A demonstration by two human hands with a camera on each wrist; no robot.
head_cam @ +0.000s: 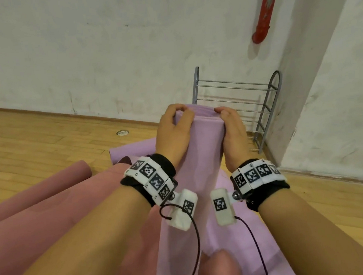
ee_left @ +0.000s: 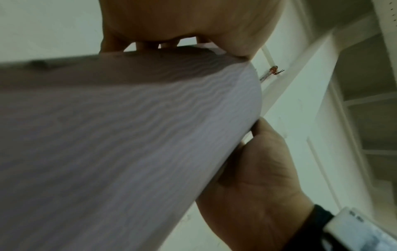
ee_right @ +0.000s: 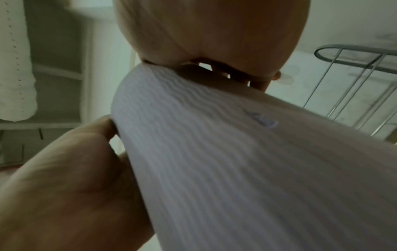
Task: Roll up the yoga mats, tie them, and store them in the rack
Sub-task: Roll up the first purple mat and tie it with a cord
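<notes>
A rolled lilac yoga mat [head_cam: 200,157] stands nearly upright in front of me, its top end raised toward the rack. My left hand [head_cam: 173,127] grips the left side of that top end, fingers curled over the rim. My right hand [head_cam: 229,122] grips the right side the same way. From the left wrist the ribbed lilac mat [ee_left: 128,135] fills the view, with my left hand [ee_left: 189,25] above it and my right hand [ee_left: 257,169] at its edge. The right wrist view mirrors this: lilac mat [ee_right: 236,161], right hand [ee_right: 204,34], left hand [ee_right: 75,169]. A grey wire rack [head_cam: 239,101] stands just behind the roll.
A lilac sheet [head_cam: 133,150] lies flat on the wooden floor [head_cam: 34,145] under the roll; I cannot tell whether it joins the roll. A rolled pink mat [head_cam: 48,184] and a pink sheet [head_cam: 83,200] lie to the left. The white wall corner [head_cam: 326,102] hems in the rack [ee_right: 354,68].
</notes>
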